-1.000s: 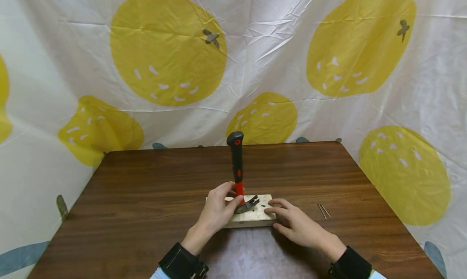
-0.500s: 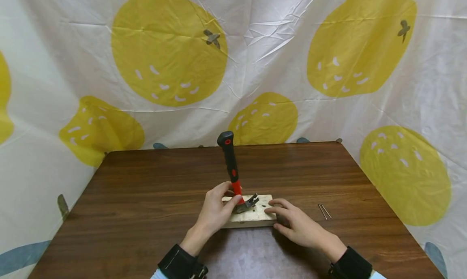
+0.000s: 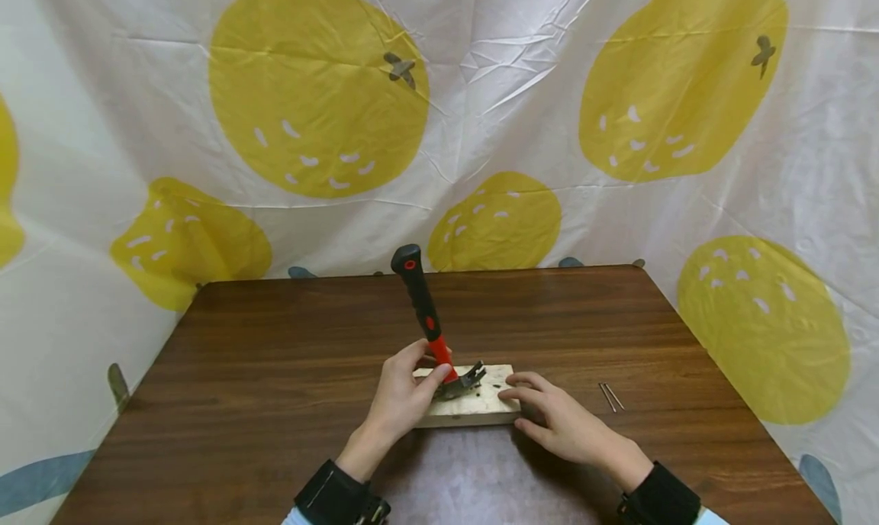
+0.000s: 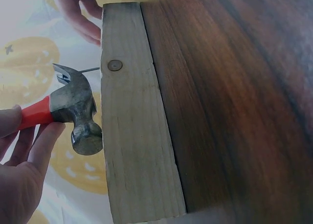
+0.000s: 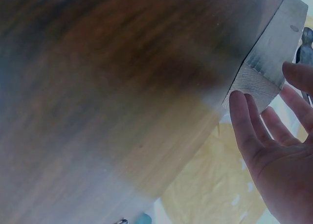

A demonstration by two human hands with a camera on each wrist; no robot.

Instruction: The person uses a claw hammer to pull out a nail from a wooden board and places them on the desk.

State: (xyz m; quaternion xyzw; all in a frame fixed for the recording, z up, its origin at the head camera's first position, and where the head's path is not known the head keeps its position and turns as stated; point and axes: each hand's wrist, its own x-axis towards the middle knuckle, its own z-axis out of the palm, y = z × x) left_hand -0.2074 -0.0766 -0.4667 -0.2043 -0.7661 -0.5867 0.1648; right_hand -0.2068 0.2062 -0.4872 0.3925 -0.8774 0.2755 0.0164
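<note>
A claw hammer (image 3: 420,296) with a black and red handle stands head-down on a pale wooden block (image 3: 467,420), its handle leaning left. My left hand (image 3: 398,395) grips the red neck just above the head. In the left wrist view, a thin nail (image 4: 90,69) juts from the block's top face, and the hammer's claw (image 4: 66,75) reaches toward its shaft. The hammer's striking face (image 4: 87,142) sits right at the wood. My right hand (image 3: 559,426) has its loosely spread fingers at the block's right end; in the right wrist view fingertips (image 5: 237,99) overlap the end grain.
Two loose nails (image 3: 610,397) lie on the brown wooden table (image 3: 309,342), right of the right hand. Behind the table hangs a white curtain (image 3: 494,113) printed with yellow fruit. A round dark spot (image 4: 115,65) marks the block's near side.
The hammer's handle has tipped steadily to the left from nearly upright, with the left hand shifting slightly left along with it. The right hand and the block have stayed in place.
</note>
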